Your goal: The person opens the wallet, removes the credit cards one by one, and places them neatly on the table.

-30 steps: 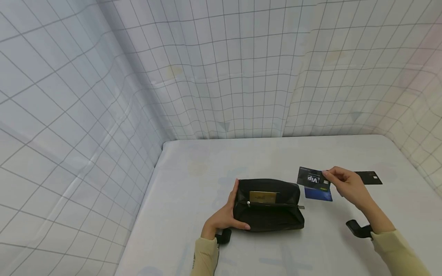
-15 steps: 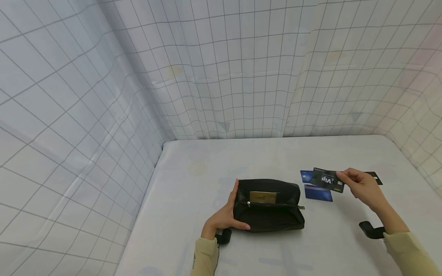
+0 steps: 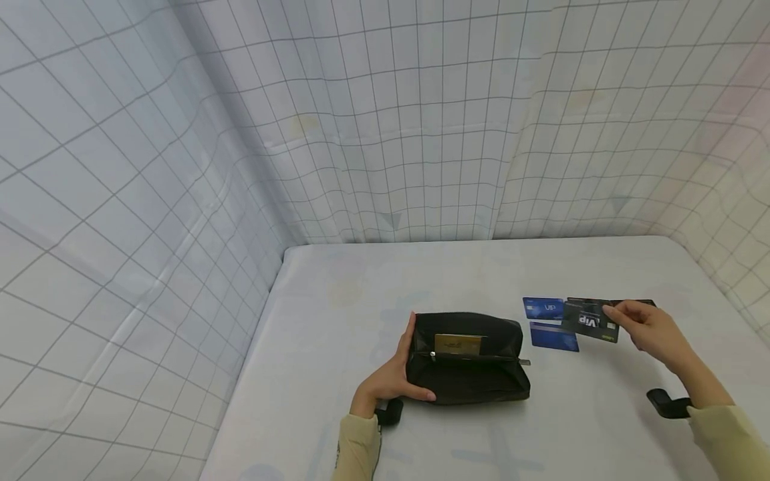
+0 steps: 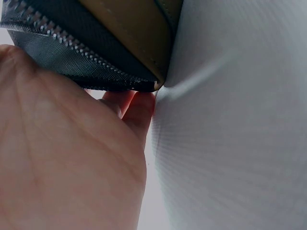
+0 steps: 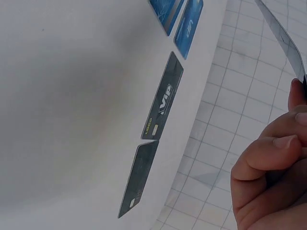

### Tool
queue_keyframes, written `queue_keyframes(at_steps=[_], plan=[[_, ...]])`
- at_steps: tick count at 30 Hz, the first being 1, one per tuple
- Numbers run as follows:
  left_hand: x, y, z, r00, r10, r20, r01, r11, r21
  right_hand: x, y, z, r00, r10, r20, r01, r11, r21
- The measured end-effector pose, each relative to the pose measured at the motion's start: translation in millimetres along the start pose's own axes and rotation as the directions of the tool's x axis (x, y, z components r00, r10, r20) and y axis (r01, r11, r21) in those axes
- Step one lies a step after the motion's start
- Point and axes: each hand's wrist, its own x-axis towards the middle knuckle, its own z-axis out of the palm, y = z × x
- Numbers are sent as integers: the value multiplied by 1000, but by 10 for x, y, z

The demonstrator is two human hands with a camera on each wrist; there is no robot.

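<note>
A black zip wallet (image 3: 469,384) lies unzipped on the table in the head view, its mouth spread. A gold-coloured plate or card (image 3: 458,344) shows inside. My left hand (image 3: 391,377) holds the wallet's left end, thumb along the front edge and a finger up the side. Its corner with metal zip teeth (image 4: 72,40) meets the fingers in the left wrist view. My right hand (image 3: 652,331) pinches a dark card marked VIP (image 3: 592,324) by its right end, over the other cards. Only a thin slanted side of that held card (image 5: 283,40) appears in the right wrist view.
Two blue cards lie right of the wallet: a VIP card (image 3: 543,308) at the back and another blue card (image 3: 553,337) in front. A dark VIP card (image 5: 163,98) and a plain-looking dark card (image 5: 138,177) continue the back row. Gridded white cloth (image 3: 415,133) walls the table.
My right hand has moved right with the dark VIP card, uncovering the blue VIP card at the back. The left hand and the wallet stay put.
</note>
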Motion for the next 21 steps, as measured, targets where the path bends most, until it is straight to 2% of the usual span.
queue_keyframes(at_steps=[3,7,9,16,19,21], plan=[[18,-85,11,1000,6,-4,-6,1000,-1,-7,60,-39,1000,19,20,-18,1000,-23],[21,-89,6,1000,3,-5,-3,1000,-4,-10,128,-87,997,48,52,-45,997,-55],[15,-54,-1,1000,-2,-3,2,1000,-3,-10,160,-104,996,54,65,-50,997,-63],[-44,268,-62,999,-14,31,14,1000,-19,-16,265,-134,994,44,96,-36,996,-82],[-47,274,-60,999,-20,29,21,999,-26,-19,298,-142,991,53,119,-43,996,-83],[-41,218,-44,1000,-16,21,16,1000,-26,-21,312,-146,989,66,136,-55,995,-85]])
